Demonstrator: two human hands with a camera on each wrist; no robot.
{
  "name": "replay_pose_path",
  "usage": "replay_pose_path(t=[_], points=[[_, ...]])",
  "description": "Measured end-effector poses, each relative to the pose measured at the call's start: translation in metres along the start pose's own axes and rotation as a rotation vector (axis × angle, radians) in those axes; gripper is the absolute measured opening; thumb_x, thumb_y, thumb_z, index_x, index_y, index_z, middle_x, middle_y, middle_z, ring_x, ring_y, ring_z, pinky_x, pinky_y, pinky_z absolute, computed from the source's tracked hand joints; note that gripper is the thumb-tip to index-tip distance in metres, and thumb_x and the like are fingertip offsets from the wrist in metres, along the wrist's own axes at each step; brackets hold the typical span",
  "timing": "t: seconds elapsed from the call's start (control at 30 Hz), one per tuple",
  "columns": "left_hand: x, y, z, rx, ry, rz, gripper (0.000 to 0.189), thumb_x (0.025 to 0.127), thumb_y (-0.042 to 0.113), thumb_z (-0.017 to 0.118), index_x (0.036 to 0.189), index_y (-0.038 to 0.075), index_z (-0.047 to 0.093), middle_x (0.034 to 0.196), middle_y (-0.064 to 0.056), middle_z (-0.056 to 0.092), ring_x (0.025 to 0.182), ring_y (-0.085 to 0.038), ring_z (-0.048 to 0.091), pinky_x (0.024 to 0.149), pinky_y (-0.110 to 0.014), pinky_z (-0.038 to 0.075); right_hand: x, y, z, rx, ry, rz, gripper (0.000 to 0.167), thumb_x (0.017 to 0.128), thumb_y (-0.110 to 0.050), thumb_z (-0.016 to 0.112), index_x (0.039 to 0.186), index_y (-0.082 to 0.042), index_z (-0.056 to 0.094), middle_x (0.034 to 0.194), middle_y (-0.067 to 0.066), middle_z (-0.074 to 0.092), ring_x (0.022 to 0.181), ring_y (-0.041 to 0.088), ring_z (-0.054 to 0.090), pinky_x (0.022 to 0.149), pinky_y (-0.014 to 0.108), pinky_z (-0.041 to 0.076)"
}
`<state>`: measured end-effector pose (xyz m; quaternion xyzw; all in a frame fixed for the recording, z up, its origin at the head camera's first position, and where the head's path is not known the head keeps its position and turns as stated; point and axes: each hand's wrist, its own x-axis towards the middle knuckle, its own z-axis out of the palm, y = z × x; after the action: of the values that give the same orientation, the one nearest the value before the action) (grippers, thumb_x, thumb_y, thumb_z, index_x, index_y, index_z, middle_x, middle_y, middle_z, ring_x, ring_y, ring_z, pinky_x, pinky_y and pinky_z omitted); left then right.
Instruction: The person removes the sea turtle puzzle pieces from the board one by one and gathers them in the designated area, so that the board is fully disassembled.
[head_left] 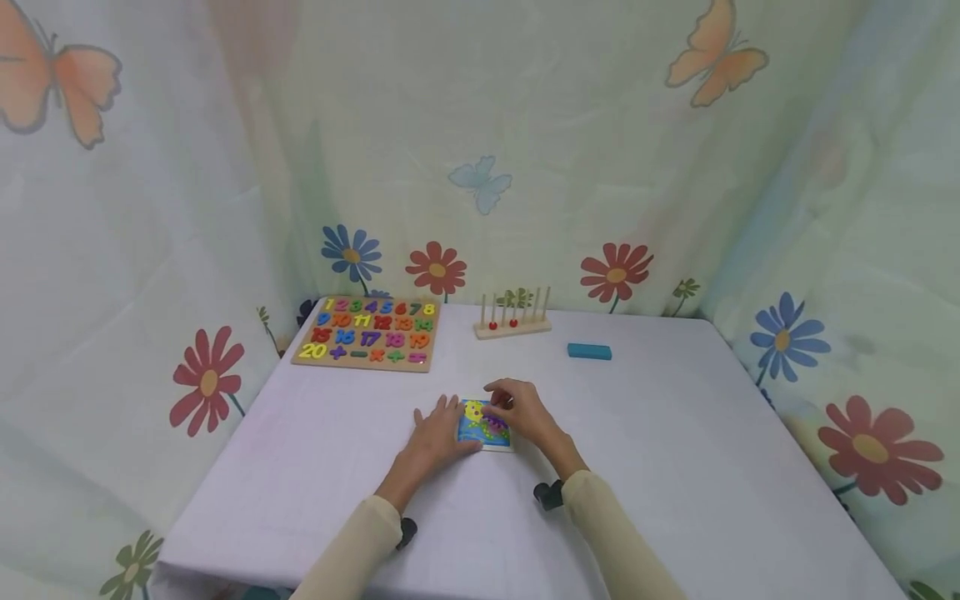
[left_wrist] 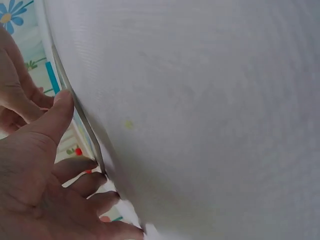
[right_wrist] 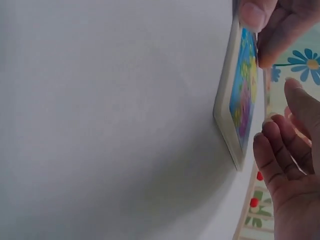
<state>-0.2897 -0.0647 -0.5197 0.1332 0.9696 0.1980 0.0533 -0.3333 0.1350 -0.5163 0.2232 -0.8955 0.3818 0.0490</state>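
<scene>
A small square picture puzzle [head_left: 468, 433], blue with yellow and purple shapes, lies flat on the table in front of me. My left hand [head_left: 432, 436] rests at its left side with straight, spread fingers, the thumb along the near edge. In the left wrist view that thumb [left_wrist: 62, 107] touches the board's pale rim. Above the puzzle's right half is my right hand [head_left: 522, 408], fingers loosely bent over the purple shape. The right wrist view shows a gap between right thumb and fingers [right_wrist: 272, 155], with nothing visible in it, beside the puzzle [right_wrist: 245, 95].
Behind, to the left, lies a wooden number board [head_left: 360, 363] with colourful digits and signs. A wooden peg stand [head_left: 513, 330] with two red beads stands at the back middle. To its right is a teal block [head_left: 589, 352]. White cloth covers the table [head_left: 675, 467]; patterned curtains surround it.
</scene>
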Motion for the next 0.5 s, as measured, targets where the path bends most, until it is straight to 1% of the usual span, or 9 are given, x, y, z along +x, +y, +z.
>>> replay_pose_path(t=[0.13,0.27,0.37,0.43,0.5], points=[[-0.001,0.002,0.0,0.02,0.012,0.011,0.079,0.097,0.049,0.079,0.156,0.001,0.055,0.167,-0.02,0.045,0.16,-0.041,0.033,0.119,-0.082,0.024,0.005,0.0,0.007,0.011,-0.027,0.035,0.032,0.092,-0.006,0.086,0.121,0.003,0.076,0.094,0.004,0.072,0.082,0.014,0.063,0.079,0.028,0.059],[-0.001,0.003,-0.001,0.011,0.013,0.007,0.078,0.097,0.048,0.079,0.156,0.002,0.055,0.167,-0.02,0.045,0.16,-0.041,0.034,0.119,-0.083,0.023,0.01,0.002,0.01,0.016,-0.046,0.056,0.026,0.09,-0.005,0.087,0.113,0.002,0.078,0.095,0.005,0.072,0.082,0.014,0.061,0.076,0.025,0.055],[-0.003,0.005,0.0,0.029,0.019,0.003,0.075,0.098,0.046,0.079,0.155,0.003,0.056,0.167,-0.019,0.046,0.159,-0.039,0.035,0.12,-0.081,0.026,0.011,0.004,0.012,0.017,-0.054,0.054,0.024,0.09,-0.005,0.087,0.11,0.002,0.078,0.095,0.007,0.072,0.083,0.014,0.061,0.076,0.026,0.055],[-0.004,0.008,0.002,0.065,0.033,0.01,0.07,0.098,0.044,0.079,0.152,0.004,0.06,0.166,-0.017,0.049,0.158,-0.037,0.039,0.12,-0.076,0.031,0.012,0.005,0.013,0.022,-0.058,0.049,0.023,0.09,-0.005,0.087,0.11,0.002,0.078,0.096,0.008,0.071,0.083,0.015,0.062,0.076,0.027,0.056],[-0.007,0.011,0.004,0.1,0.05,0.021,0.062,0.098,0.041,0.081,0.146,0.005,0.066,0.161,-0.016,0.054,0.152,-0.036,0.048,0.118,-0.068,0.041,0.013,0.005,0.015,0.024,-0.06,0.054,0.023,0.09,-0.005,0.087,0.11,0.002,0.079,0.096,0.008,0.071,0.083,0.015,0.062,0.076,0.027,0.055]])
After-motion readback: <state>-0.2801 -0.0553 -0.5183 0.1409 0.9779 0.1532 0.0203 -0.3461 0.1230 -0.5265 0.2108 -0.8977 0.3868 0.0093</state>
